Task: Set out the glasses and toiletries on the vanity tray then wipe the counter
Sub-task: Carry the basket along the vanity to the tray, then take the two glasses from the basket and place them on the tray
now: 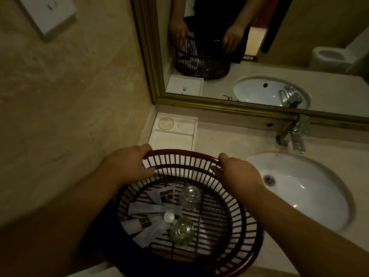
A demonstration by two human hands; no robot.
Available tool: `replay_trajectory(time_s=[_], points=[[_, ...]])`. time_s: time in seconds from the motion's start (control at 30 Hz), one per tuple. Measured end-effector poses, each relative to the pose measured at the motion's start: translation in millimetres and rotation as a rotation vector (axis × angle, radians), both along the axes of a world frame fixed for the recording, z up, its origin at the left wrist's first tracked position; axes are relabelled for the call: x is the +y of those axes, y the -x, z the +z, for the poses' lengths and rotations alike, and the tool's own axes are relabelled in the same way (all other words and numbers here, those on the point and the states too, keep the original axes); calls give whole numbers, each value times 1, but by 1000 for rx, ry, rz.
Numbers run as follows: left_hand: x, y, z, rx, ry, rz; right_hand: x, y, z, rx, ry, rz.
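Two glasses [188, 197] and several toiletry tubes [151, 208] lay inside the dark red basket [235, 232] on the near counter [229, 140]. Both hands gripped its far rim: the left hand [129, 164] and the right hand [237, 170] each had fingers curled over it, thumb inside. The white vanity tray [171, 139] sat just beyond.

A basket [185, 212] sits on the surface [229, 140] at the near left, against the left wall. In it lie two glasses [189, 197], one farther, one nearer, with toiletry tubes [151, 208] to their left. The vanity tray [173, 132] lies just beyond the basket in the far left corner. The sink [299, 186] is to the right, the tap [295, 134] behind it, the mirror [259, 56] along the far wall.
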State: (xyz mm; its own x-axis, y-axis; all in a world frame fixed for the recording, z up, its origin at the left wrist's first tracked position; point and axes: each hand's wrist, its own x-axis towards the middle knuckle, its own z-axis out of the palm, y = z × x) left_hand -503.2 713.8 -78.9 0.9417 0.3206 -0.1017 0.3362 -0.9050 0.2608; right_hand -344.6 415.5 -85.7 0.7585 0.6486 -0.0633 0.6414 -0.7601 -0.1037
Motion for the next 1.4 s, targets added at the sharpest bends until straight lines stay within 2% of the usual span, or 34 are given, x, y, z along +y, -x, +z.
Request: replay_trajectory(time_s=[0.07,0.2,0.43,0.53,0.63,0.73,0.8,0.87,0.97,1.07,1.17,1.4], points=[[-2,-3,2,24,7,24,2,-1,1,7,8,4],[-7,-9,-1,55,-154,83,1,1,1,13,9,-4],[-11,-7,-9,-38,-191,-34,-2,7,0,-77,-22,49],[-10,-12,-9,-25,-125,-3,-4,10,1,-87,-40,77],[-8,-14,-10,-37,-136,34,-5,13,5,-92,-127,79],[-10,-12,-12,-56,-170,42,-8,21,7,-206,-283,183],[-10,-12,-12,-47,-163,47,-8,31,6,-211,-323,273],[-10,-13,-12,-41,-154,46,-5,40,2,-193,-278,288],[-9,-14,-13,-40,-151,36,10,36,1,-165,-212,94],[-9,-14,-15,-47,-171,34,38,15,11,-28,-22,-37],[-9,-15,-16,-61,-169,33,59,2,13,105,81,-11],[-12,-17,-12,-30,-184,-3,68,-1,7,93,51,56]])
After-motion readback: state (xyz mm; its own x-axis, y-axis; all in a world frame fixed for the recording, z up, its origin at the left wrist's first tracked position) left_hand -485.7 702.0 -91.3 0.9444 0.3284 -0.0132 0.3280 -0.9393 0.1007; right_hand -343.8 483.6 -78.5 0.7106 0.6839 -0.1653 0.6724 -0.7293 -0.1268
